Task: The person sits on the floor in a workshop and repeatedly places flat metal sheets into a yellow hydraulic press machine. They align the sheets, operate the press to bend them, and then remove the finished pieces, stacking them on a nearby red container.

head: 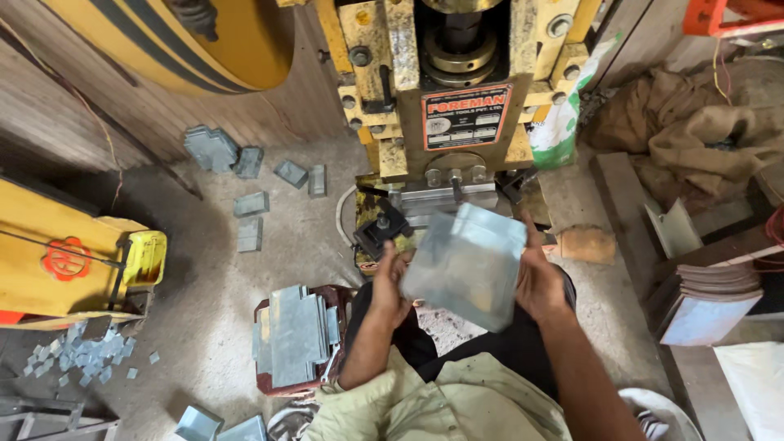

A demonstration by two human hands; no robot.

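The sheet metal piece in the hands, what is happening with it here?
A person sits before a yellow press machine and holds a folded grey sheet metal piece with both hands, the left hand on one edge and the right hand on the other. The piece is blurred. A stack of flat metal blanks rests beside the person, and more pieces lie on the floor.

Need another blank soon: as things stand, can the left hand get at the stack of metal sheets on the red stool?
Probably yes. The stack of metal sheets lies just beside the left forearm with nothing over it, but the left hand now grips the blurred metal sheet with the right hand, so it must let go first.
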